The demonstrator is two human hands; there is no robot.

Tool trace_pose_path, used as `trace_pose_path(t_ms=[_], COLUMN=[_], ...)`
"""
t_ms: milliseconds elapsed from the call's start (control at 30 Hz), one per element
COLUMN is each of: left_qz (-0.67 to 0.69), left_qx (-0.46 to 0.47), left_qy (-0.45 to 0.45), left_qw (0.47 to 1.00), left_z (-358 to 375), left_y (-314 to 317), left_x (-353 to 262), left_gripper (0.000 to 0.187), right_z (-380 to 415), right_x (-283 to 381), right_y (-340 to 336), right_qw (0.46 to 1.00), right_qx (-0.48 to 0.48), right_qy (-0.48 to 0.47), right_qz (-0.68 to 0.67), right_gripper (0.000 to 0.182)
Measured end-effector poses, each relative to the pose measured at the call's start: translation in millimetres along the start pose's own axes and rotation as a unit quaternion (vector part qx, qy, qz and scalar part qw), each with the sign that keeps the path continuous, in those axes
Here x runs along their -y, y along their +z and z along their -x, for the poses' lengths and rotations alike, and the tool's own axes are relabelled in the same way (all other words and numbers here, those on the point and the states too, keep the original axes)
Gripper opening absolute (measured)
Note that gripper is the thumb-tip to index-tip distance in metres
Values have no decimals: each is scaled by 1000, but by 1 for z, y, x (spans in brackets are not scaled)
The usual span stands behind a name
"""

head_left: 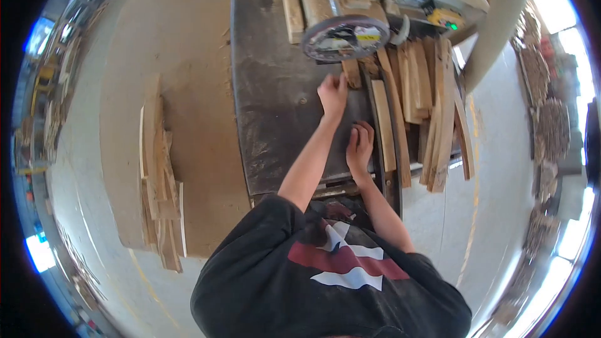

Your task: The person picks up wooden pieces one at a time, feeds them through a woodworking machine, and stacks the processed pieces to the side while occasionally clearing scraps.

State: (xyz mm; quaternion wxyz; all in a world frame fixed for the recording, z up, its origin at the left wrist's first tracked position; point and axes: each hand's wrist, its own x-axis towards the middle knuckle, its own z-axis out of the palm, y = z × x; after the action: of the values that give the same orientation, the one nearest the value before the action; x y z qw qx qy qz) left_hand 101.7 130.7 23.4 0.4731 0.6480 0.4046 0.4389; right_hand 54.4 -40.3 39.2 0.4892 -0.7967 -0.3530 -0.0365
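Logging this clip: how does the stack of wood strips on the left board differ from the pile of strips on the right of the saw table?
The left stack lies on a pale board, away from both hands. The right pile sits beside the saw blade guard, near the right hand. The left stack looks narrower and tighter; the right pile is wider, fanned out, with ends overhanging the dark table. Both are long, pale, rough-cut strips.

Bare saw table (275, 112) left of our hands: free passage. Ahead, blade guard (345, 37) blocks; right, wood strips (419, 100) crowd us.
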Motion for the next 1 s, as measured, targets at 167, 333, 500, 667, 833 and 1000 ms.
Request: trace_pose_path(t_ms=[167,333,500,667,833,1000], left_qz=[-6,7,-96,-105,-175,-121], left_qx=[105,149,156,127,62,-29], left_qy=[36,51,112,116,132,46], left_qw=[994,987,977,980,974,991], left_z=[53,19,5,8,7,-6], left_y=[-72,-44,-11,3,17,33], left_x=[-3,-7,-3,0,9,-9], left_gripper=[25,57,60,45,12,21], right_z=[-5,-5,-4,-6,0,4], right_x=[-2,1,-7,-13,-9,3], right_y=[5,5,8,8,16,9], right_qw=[999,998,998,997,985,989], right_qx=[-22,-26,-32,-57,-51,-61], right_qy=[16,26,34,31,167,131], right_qz=[46,42,41,39,-17,-10], right_gripper=[22,23,20,20,27,31])
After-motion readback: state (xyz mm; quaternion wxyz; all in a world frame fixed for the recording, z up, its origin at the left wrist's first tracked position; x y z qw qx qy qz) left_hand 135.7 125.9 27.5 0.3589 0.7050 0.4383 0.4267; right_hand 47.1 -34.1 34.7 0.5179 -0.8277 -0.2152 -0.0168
